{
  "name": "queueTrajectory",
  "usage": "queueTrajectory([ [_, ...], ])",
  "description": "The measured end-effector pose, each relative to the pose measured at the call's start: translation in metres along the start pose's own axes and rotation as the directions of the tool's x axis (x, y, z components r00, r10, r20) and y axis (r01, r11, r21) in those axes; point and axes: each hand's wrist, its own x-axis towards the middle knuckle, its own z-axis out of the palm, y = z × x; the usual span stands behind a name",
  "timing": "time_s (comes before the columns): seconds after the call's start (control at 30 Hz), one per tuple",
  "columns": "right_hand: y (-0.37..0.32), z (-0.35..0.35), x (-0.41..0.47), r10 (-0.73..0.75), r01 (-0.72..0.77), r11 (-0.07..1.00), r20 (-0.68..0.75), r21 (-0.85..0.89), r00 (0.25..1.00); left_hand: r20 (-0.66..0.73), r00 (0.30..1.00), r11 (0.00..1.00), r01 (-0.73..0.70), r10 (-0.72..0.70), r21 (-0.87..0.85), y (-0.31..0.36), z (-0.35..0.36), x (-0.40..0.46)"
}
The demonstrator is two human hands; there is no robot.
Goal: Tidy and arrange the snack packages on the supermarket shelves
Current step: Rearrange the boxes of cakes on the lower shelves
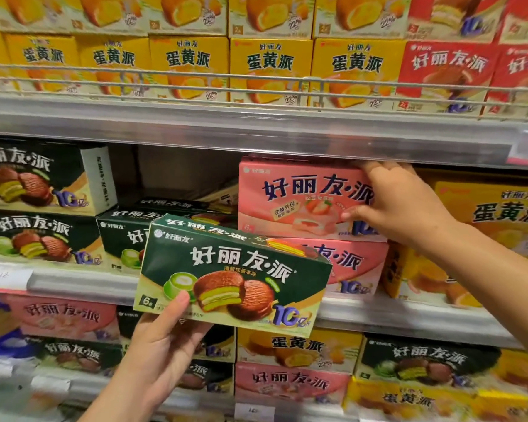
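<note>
Supermarket shelving fills the view, stocked with pie boxes in rows; a wire rail fronts the top shelf of yellow egg-yolk pie boxes (188,67). On the middle shelf (83,283), toward its left end, dark green matcha pie boxes (37,178) stand two high, with a gap beside them where only low boxes lie toward the back. The left hand (162,339) holds a green matcha pie box (232,275) out in front of the shelf edge, thumb pressed on its front face, fingers curled behind and hidden. Further right, the right hand (403,202) grips the right end of the upper pink strawberry pie box (302,199), thumb on the front, fingers over the top; this box rests on a second pink box (351,263). Judgement: sorting by flavour is under way. Next the green box likely needs seating squarely in the gap, label forward, while the pink box is aligned with the one beneath.
</note>
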Motion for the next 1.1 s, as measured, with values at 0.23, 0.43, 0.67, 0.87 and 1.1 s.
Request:
queueTrajectory([
  [0.23, 0.004, 0.001, -0.001, 0.036, -0.036, 0.999, 0.003, -0.039, 0.999, -0.017, 1.0, 1.0, -0.006, 0.006, 0.008, 0.001, -0.001, -0.002],
  [0.43, 0.0, -0.002, -0.004, 0.01, -0.006, 0.991, 0.025, -0.135, 1.0, -0.032, 0.999, 1.0, 0.008, -0.008, 0.013, -0.001, -0.001, -0.006],
  [0.67, -0.067, 0.005, -0.046, -0.51, 0.516, 0.831, -0.086, 0.205, 0.856, -0.038, 0.999, 1.0, -0.022, 0.022, 0.003, 0.002, -0.01, -0.015],
  [0.87, -0.14, 0.01, -0.053, -0.592, 0.525, 0.788, 0.16, 0.322, 0.79, 0.034, 0.996, 0.996, -0.079, 0.08, -0.028, 0.033, -0.029, -0.025],
  [1.1, -0.205, -0.001, -0.032, -0.564, 0.539, 0.807, 0.04, 0.241, 0.825, 0.138, 0.99, 0.988, -0.049, 0.029, 0.145, 0.1, -0.051, -0.012],
])
